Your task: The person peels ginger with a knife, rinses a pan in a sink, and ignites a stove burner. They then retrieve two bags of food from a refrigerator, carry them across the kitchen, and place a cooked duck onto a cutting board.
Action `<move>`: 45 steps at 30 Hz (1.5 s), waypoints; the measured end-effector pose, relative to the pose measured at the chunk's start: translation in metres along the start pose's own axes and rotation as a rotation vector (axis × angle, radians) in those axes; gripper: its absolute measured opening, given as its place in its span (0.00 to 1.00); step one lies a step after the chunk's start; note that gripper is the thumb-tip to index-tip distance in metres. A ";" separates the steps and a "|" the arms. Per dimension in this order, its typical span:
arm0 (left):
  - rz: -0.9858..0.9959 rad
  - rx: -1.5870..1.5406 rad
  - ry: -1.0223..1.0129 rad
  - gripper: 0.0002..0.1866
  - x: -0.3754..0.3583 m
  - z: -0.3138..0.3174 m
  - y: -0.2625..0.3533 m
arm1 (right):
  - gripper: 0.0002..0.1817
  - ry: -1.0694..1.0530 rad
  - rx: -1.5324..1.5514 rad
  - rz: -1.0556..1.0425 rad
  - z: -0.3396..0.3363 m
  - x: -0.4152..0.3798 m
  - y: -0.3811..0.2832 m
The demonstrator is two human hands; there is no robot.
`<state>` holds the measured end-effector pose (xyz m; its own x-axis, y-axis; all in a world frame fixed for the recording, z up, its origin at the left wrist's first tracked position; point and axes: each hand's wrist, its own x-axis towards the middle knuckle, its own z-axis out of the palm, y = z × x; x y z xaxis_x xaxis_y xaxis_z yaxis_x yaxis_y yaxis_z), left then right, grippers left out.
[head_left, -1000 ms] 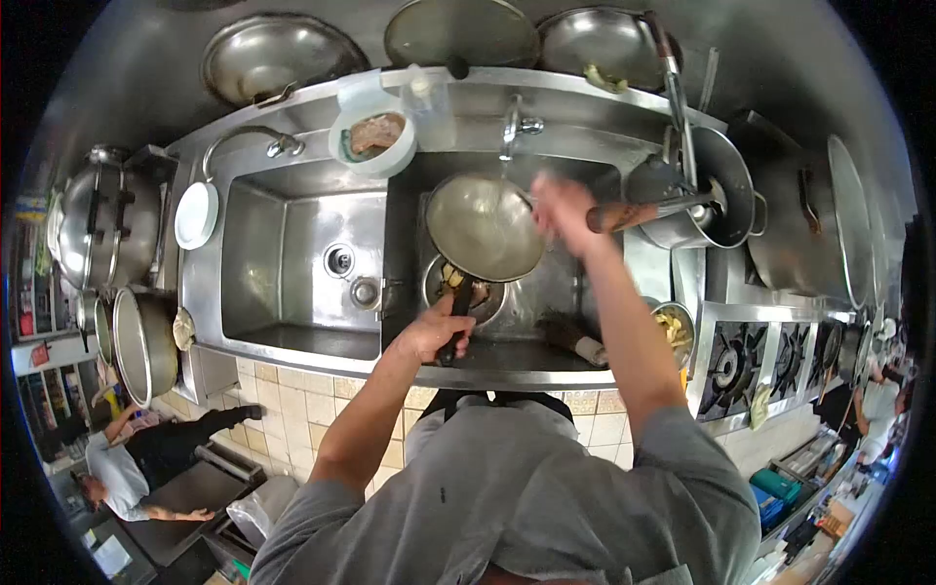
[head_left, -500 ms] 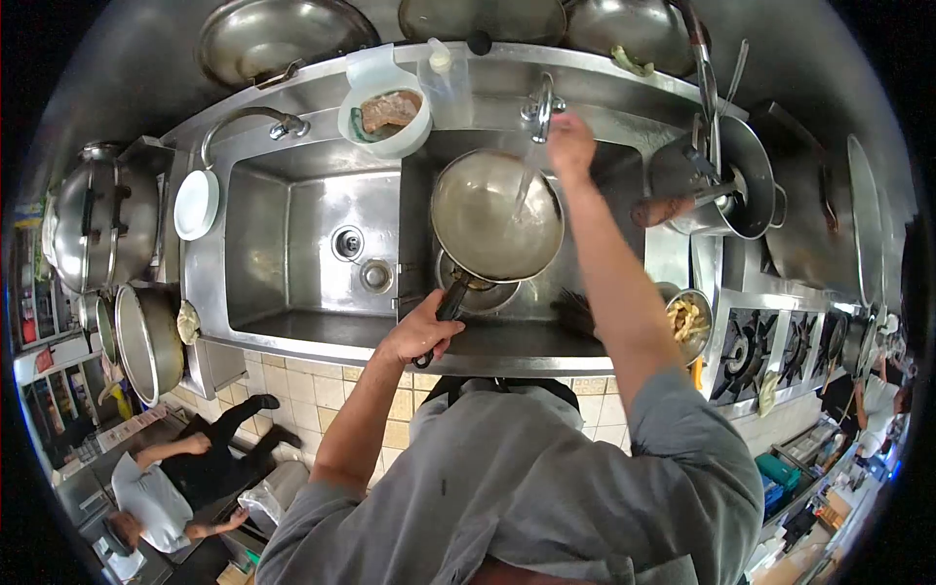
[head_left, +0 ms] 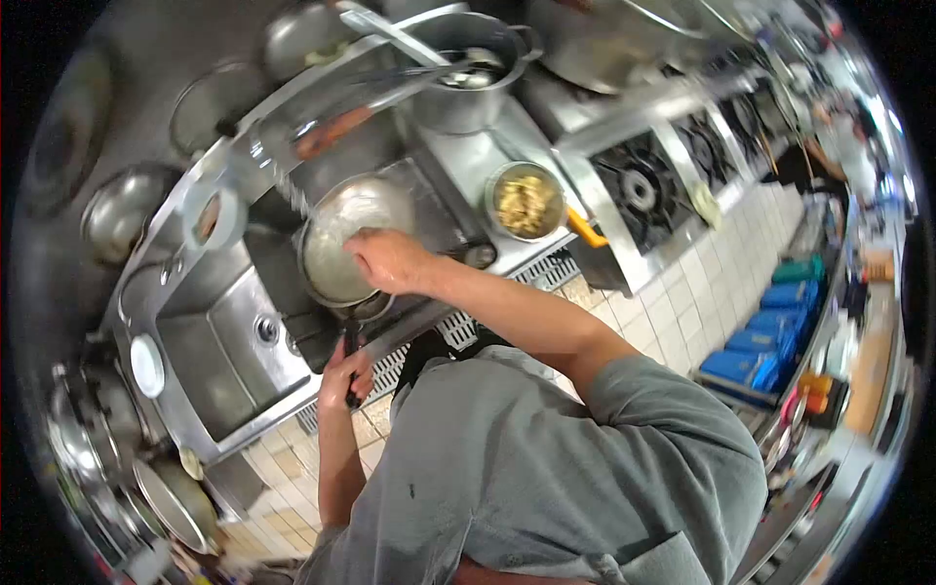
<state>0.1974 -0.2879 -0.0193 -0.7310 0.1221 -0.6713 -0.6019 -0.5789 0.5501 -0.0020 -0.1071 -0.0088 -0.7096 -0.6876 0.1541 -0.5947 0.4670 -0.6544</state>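
Note:
My left hand [head_left: 347,374] is wrapped around the dark handle [head_left: 352,341] of a wok. The wok [head_left: 336,258] tilts in the right sink basin, its inside wet and shiny. Water runs into it from the faucet [head_left: 261,154], passing the far rim. Over the wok's near right side is my right hand [head_left: 392,261], its fingers curled together and pointing down-left. I see nothing in those fingers; the palm side is hidden.
Right of the sink sits a bowl of pale cut food [head_left: 526,203] near an orange handle [head_left: 587,229]. A tall pot [head_left: 463,102] holds utensils, and gas burners [head_left: 639,190] stand beyond. A white container [head_left: 216,219] rests behind the left basin [head_left: 219,336].
My right hand has left the faucet and come back over the wok. The view has swung to the right. My left hand still grips the wok handle, and the water still runs.

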 end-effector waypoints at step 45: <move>0.169 0.036 0.082 0.07 0.037 -0.015 0.013 | 0.14 0.062 0.453 1.651 0.067 -0.640 0.023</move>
<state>0.1671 -0.3034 -0.0443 -0.7947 -0.0412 -0.6057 -0.4853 -0.5563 0.6746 0.4639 0.3061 -0.1719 -0.4330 0.3513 -0.8301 0.8668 0.4150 -0.2765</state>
